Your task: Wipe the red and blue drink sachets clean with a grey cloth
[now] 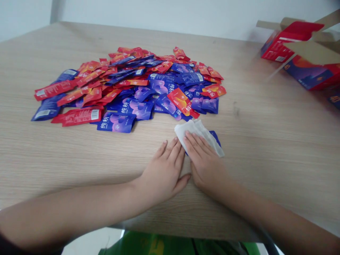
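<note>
My right hand (203, 161) lies flat with its fingers stretched over a folded white cloth or tissue (208, 132). Under the cloth is a blue sachet (215, 137), mostly covered; only its edges show. My left hand (166, 168) rests on the table beside the cloth, fingers extended and thumb apart, its fingertips close to or touching the sachet's left edge. Just beyond both hands spreads a heap of red sachets (82, 116) and blue sachets (117, 122) with printed labels.
The wooden table (265, 148) reaches back to a white wall (159, 16). At the far right stand an open red box (277, 44) and an open blue-and-red box (309, 72) with cardboard flaps raised. Part of another box (336, 99) shows at the right edge.
</note>
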Action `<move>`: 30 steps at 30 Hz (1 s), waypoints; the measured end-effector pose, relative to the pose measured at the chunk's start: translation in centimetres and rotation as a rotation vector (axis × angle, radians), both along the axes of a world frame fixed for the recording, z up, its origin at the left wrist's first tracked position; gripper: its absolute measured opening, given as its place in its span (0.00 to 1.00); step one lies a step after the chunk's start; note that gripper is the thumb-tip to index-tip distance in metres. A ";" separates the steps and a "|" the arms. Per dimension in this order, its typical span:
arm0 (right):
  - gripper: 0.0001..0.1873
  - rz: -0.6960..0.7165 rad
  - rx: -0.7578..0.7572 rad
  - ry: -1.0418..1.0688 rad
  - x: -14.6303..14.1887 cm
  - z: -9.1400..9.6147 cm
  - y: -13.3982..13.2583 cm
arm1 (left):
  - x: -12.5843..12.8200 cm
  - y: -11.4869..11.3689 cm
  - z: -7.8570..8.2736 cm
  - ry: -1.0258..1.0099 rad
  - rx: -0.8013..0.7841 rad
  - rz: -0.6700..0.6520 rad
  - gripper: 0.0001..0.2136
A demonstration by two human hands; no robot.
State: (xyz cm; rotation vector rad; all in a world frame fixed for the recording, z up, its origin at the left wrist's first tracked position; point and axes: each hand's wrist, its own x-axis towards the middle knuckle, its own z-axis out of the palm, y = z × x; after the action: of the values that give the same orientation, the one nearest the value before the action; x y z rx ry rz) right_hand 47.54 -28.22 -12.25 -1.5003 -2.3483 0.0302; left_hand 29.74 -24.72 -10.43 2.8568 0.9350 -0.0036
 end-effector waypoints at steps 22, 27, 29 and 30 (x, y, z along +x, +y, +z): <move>0.29 -0.218 0.029 -0.077 3.7 0.0 -1.4 | -0.1 0.0 0.2 0.023 0.010 -0.027 0.33; 0.28 -0.241 0.053 -0.055 3.2 -0.2 -0.8 | -0.1 0.0 0.1 0.038 0.005 0.003 0.32; 0.29 -0.139 0.063 -0.057 1.5 -0.3 -0.4 | 0.0 0.0 0.1 0.029 0.007 0.025 0.32; 0.30 -0.085 0.064 -0.062 0.7 -0.3 -0.2 | 0.0 0.0 0.1 0.027 0.009 0.035 0.32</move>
State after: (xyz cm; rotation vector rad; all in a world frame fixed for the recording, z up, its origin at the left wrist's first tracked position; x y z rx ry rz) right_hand 48.27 -28.45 -12.55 -1.5897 -2.3079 -0.1135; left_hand 29.78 -24.75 -10.35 2.8546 0.9921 -0.0341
